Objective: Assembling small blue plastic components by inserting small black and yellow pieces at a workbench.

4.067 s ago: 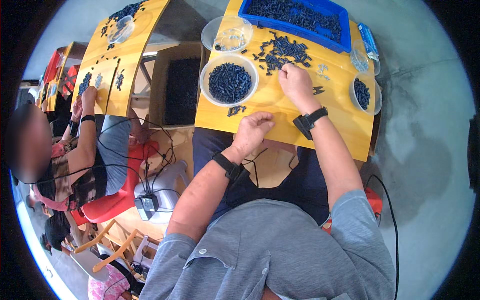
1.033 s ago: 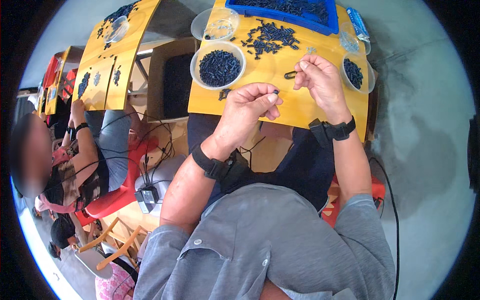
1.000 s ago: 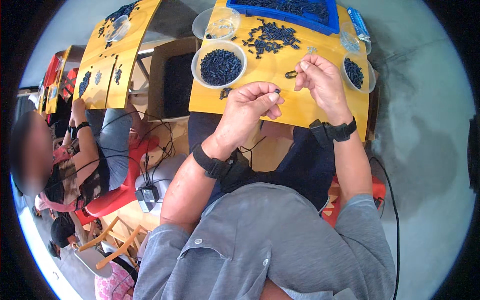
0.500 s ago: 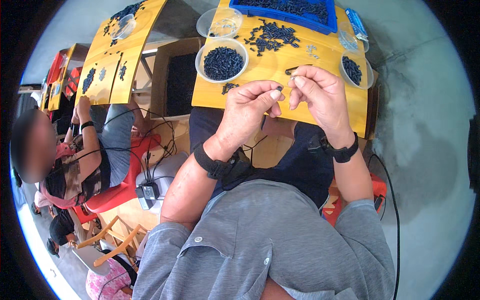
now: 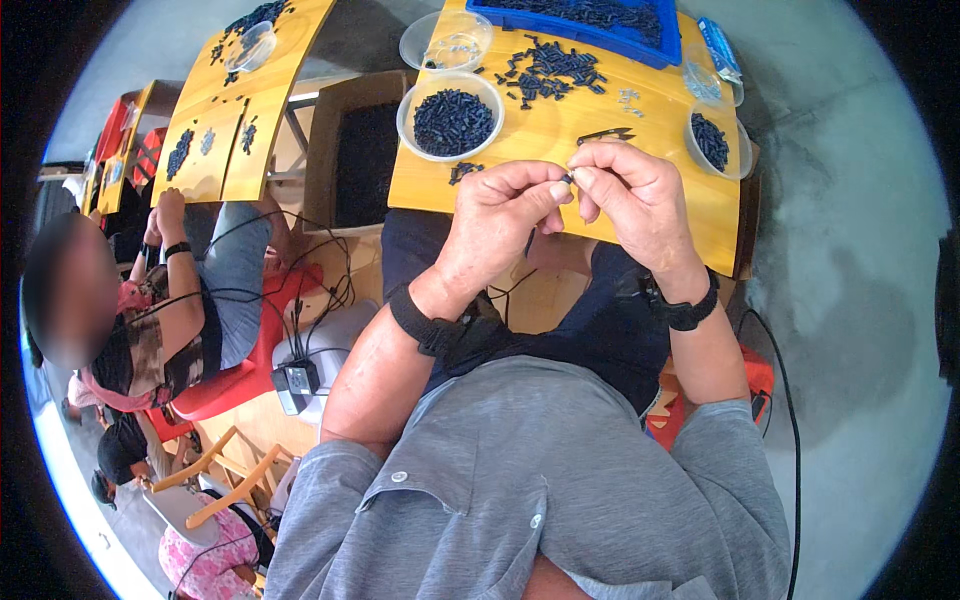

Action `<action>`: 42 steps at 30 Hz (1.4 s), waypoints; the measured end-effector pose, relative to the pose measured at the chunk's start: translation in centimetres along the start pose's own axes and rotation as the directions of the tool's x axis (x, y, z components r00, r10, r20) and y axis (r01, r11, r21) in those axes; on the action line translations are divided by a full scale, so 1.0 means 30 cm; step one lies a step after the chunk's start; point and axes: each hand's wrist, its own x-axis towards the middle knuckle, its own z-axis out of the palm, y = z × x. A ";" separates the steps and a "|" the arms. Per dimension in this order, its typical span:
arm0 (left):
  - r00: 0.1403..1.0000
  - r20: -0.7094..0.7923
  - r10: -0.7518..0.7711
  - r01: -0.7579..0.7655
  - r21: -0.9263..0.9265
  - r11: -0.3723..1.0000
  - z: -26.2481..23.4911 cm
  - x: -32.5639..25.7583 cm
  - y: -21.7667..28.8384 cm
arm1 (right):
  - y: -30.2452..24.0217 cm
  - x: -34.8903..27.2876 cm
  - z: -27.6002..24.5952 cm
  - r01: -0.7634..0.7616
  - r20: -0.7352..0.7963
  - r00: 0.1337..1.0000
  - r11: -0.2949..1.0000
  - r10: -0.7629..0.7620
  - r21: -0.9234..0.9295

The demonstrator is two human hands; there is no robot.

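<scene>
Over the near edge of the yellow table (image 5: 420, 185), my left hand (image 5: 500, 215) pinches a small black cylindrical part (image 5: 567, 179) between thumb and forefinger. My right hand (image 5: 635, 205) is closed in a pinch at the same part, the fingertips of both hands nearly meeting. Whatever tiny piece sits in the right fingertips is hidden. Just beyond the right hand lies a black hand tool (image 5: 606, 135), perhaps snips. A clear bowl (image 5: 402, 122) full of black parts (image 5: 452, 122) stands beyond my left hand, with a few loose black parts (image 5: 466, 172) nearer.
A blue tray (image 5: 590, 37) of black parts sits at the far side, a loose pile (image 5: 555, 72) before it. Tiny silvery pieces (image 5: 629, 98) lie to the right, near another clear bowl (image 5: 742, 150). A cardboard box (image 5: 322, 150) stands left; a person (image 5: 175, 290) sits beyond it.
My right hand has moved left and slightly down, bringing its fingertips against the black part in my left hand. The silvery piece glimpsed at the right fingertips is now hidden.
</scene>
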 end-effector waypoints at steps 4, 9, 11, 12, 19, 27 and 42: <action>1.000 0.000 -0.019 0.019 0.029 0.999 -0.005 0.004 0.002 | -0.005 0.008 -0.003 0.038 0.032 0.999 0.996 -0.035 -0.081; 0.999 0.001 -0.036 0.036 0.063 0.997 -0.012 0.007 -0.002 | -0.029 0.029 -0.013 0.089 0.096 0.993 0.976 -0.071 -0.197; 0.999 0.002 -0.042 0.041 0.072 0.997 -0.014 0.009 -0.003 | -0.032 0.035 -0.014 0.102 0.122 0.990 0.964 -0.074 -0.247; 0.999 -0.002 -0.040 0.040 0.074 0.996 -0.013 0.011 -0.004 | -0.031 0.038 -0.015 0.107 0.125 0.989 0.959 -0.077 -0.261; 1.000 0.009 -0.029 0.029 0.070 0.997 -0.019 0.026 0.001 | -0.031 0.051 -0.019 0.156 0.128 0.985 0.933 -0.120 -0.326; 1.000 -0.006 0.000 0.000 0.045 0.999 -0.020 0.041 0.023 | -0.015 0.037 0.022 0.021 -0.058 0.998 0.997 -0.025 -0.072; 0.997 0.020 -0.071 0.073 -0.073 0.995 -0.014 0.053 -0.007 | 0.036 0.014 0.040 0.301 -0.038 0.943 0.895 -0.331 -0.329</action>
